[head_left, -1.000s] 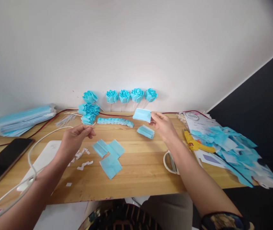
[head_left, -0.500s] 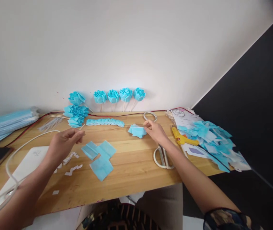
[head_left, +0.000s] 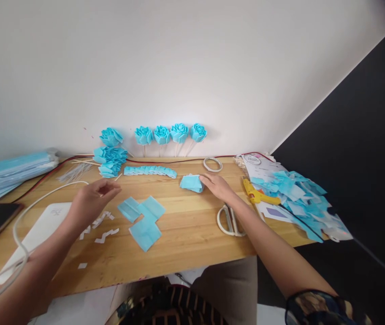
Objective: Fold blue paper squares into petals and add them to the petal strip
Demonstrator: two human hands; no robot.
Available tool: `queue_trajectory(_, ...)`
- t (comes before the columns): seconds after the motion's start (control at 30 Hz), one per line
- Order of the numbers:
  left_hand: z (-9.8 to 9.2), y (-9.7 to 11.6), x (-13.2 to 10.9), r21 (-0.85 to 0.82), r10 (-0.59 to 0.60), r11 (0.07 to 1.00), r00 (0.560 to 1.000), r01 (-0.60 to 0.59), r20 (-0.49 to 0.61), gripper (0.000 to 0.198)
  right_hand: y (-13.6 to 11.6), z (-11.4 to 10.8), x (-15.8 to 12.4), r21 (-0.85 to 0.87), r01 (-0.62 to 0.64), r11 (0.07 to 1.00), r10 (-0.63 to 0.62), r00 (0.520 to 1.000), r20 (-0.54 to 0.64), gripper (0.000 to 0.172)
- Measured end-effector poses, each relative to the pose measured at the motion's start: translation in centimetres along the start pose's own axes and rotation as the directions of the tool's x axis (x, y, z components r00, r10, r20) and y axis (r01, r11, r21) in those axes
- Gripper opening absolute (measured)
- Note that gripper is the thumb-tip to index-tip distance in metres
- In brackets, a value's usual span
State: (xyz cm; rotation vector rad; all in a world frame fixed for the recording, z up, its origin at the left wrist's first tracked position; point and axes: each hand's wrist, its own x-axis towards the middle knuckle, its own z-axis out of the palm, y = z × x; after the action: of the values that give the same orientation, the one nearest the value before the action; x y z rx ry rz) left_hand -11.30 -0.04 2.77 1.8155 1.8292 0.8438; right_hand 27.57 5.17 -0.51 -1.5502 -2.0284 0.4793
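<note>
My right hand [head_left: 214, 184] reaches to the small pile of blue fabric squares [head_left: 191, 183] right of centre, with fingertips closed at its right edge. Curled with thumb and fingers together, my left hand [head_left: 98, 196] hovers over the left of the table; whatever may be between its fingertips is too small to make out. Between the hands, three blue squares [head_left: 147, 230] lie flat and partly overlapping. A row of overlapping folded blue pieces [head_left: 150, 171] lies behind them.
Blue fabric flowers [head_left: 179, 133] on sticks lean against the wall; more are stacked [head_left: 110, 155] at left. Scissors [head_left: 228, 221], a tape roll [head_left: 213, 164], a yellow glue gun [head_left: 258, 194] and a heap of blue scraps [head_left: 297, 198] are at right. A white cable [head_left: 18, 230] crosses my left forearm.
My right hand has pressed down on the small pile, whose pieces now sit lower and neater. My left hand has shifted slightly right. The view has moved a little.
</note>
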Motion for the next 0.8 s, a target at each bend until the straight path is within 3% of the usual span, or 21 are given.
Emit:
queue_trajectory(0.2,0.0,-1.3,0.5,0.101,0.112,0.989,0.994,-0.11,-0.017,0.028,0.6,0.8,0.1,0.038,-0.008,0.999,0.011,0.997,-0.079,0.03)
queue_trajectory(0.33,-0.8,-1.0,-0.1,0.059,-0.003,0.998,1.0,0.004,-0.016,0.031,0.4,0.9,0.3,0.031,0.042,0.999,-0.039,0.995,-0.097,0.02)
queue_trajectory(0.5,-1.4,-0.4,-0.7,0.091,-0.113,0.989,0.994,0.114,-0.012,0.042,-0.2,0.6,0.3,-0.024,0.16,0.987,-0.16,0.987,-0.016,0.023)
queue_trajectory(0.73,-1.5,-0.5,-1.1,0.136,-0.105,0.985,0.994,0.103,0.013,0.047,-1.0,0.2,0.1,-0.115,0.232,0.966,-0.22,0.97,0.106,0.038)
queue_trajectory(0.8,-1.5,-0.5,-1.2,0.13,-0.084,0.988,0.996,0.082,0.01,0.046,-1.2,0.0,0.1,-0.132,0.232,0.964,-0.218,0.97,0.111,0.035)
